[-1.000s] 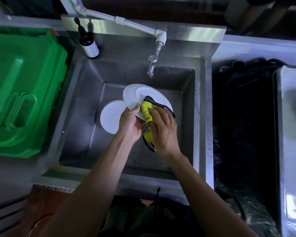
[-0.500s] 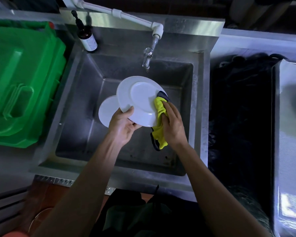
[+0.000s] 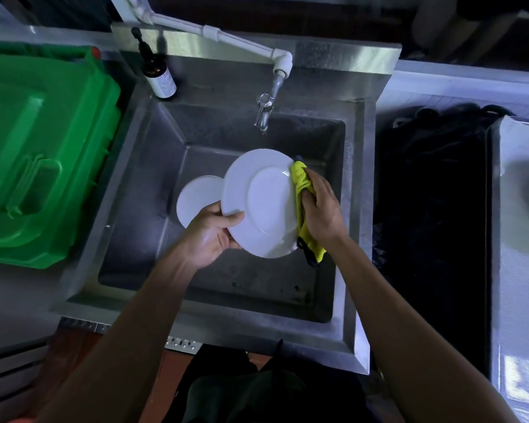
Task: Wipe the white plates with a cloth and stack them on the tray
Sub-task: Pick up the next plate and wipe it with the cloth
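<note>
Wiping step: plate point(image 3: 261, 203) is being gripped by left hand point(image 3: 209, 236), cloth point(image 3: 303, 206) clutched by right hand point(image 3: 321, 209). Next: stacking on what is possibly the tray point(image 3: 519, 239).

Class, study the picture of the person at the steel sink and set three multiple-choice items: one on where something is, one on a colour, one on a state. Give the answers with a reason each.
1. Where is the brown bottle?
A. at the sink's back left corner
B. in the basin
C. on the green bin lid

2. What colour is the cloth?
A. red
B. yellow with dark trim
C. white

3. How is the plate being wiped supported?
A. lying flat in the basin
B. leaning on the tap
C. held up by the left hand

Answers:
1 A: the brown bottle stands on the rim of the sink, left of the tap.
2 B: the cloth in the right hand is yellow, dark-edged.
3 C: the left hand grips the rim of the plate, above a second plate.
</note>
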